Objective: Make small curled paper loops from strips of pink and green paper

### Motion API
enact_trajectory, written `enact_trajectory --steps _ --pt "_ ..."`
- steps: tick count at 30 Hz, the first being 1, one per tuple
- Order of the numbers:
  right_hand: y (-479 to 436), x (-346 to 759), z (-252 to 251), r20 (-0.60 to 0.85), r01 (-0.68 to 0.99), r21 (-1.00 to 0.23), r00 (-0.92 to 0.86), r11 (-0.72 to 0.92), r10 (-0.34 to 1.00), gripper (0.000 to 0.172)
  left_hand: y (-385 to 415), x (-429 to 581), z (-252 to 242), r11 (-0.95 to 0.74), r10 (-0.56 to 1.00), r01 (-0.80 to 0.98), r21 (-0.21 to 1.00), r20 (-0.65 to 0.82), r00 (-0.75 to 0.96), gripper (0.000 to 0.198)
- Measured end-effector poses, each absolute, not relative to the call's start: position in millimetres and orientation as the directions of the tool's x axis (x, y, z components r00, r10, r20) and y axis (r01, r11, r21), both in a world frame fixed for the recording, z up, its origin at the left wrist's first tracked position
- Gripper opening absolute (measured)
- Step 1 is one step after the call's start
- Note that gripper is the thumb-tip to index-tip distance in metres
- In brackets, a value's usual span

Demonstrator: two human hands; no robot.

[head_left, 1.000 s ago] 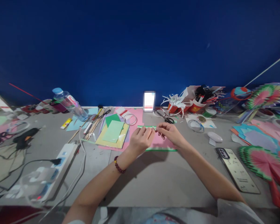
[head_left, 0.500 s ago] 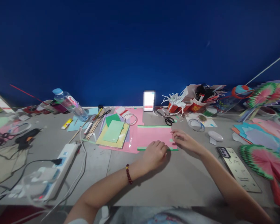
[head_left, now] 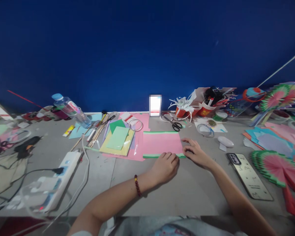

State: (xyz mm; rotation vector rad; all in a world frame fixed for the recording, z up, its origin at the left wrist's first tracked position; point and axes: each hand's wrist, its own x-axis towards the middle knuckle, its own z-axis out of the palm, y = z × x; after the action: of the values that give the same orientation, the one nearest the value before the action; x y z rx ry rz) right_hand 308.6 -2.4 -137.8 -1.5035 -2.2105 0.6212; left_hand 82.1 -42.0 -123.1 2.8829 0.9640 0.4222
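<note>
A pink sheet (head_left: 162, 143) with green strips along its far and near edges lies flat on the grey table. At its near edge rests my left hand (head_left: 165, 167), palm down with the fingers curled; whatever may be under them is hidden. My right hand (head_left: 195, 152) is beside the sheet's right edge, fingers apart and slightly bent, with nothing visible in it. A red bead bracelet (head_left: 137, 185) circles my left wrist. Just left of the sheet, light green paper (head_left: 117, 138) lies on a yellow packet over more pink paper.
Black-handled scissors (head_left: 176, 126) lie behind the sheet. A phone (head_left: 250, 177) and a pink-green paper fan (head_left: 280, 168) are at the right. Farther left are a power strip (head_left: 64, 180) with cables and a leaning bottle (head_left: 72, 109). Cups with tools stand along the blue wall.
My left hand has shifted slightly right and nearer to me along the sheet's near edge. My right hand has come off the sheet's right edge, which now shows more fully.
</note>
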Motion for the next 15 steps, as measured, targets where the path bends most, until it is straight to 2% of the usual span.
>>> enact_trajectory --steps 6,15 --pt "-5.1 310.2 -140.1 0.13 0.775 -0.509 -0.361 0.375 0.923 0.015 -41.0 82.1 -124.4 -0.793 0.609 0.584 0.174 0.228 0.76 0.023" --pt "-6.6 310.4 -144.1 0.167 0.769 -0.509 -0.352 0.387 0.921 0.014 -41.0 82.3 -123.1 -0.789 0.614 0.586 0.185 0.215 0.76 0.024"
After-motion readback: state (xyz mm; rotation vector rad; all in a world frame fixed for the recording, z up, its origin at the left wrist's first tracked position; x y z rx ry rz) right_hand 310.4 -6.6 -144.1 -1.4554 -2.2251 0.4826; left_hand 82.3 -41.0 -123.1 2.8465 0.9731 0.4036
